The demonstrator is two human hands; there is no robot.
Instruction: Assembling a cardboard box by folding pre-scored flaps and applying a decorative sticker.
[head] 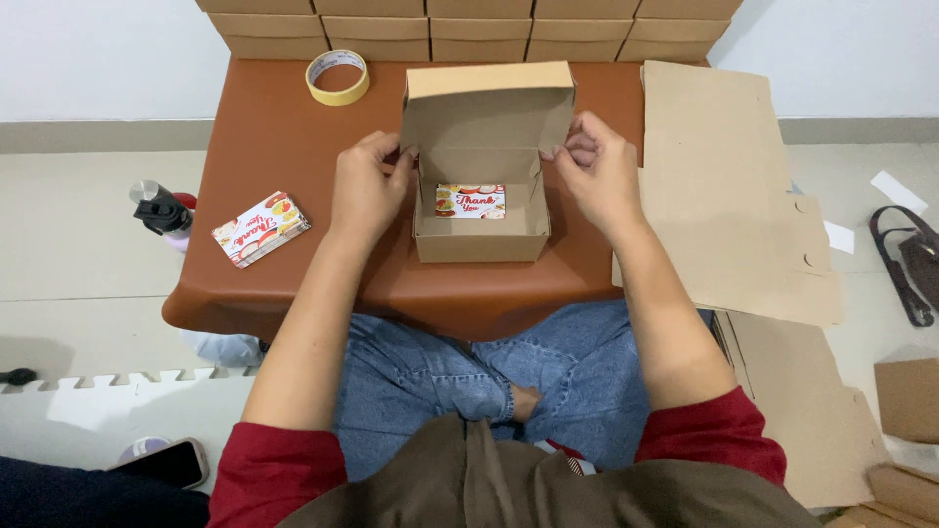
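Note:
A small brown cardboard box (478,240) stands open on the brown low table (284,147), its lid tilted up at the back. Inside lies a colourful printed card (470,200). My left hand (367,186) grips the box's left side flap with its fingertips. On the opposite side, my right hand (597,168) pinches the right flap where the lid hinges.
A stack of similar cards (260,228) lies left of the box. A roll of yellow tape (337,76) sits at the back. Flat cardboard blanks (729,196) overhang the table's right edge. Folded boxes (469,29) line the back. A spray bottle (161,210) and phone (166,462) are on the floor at left.

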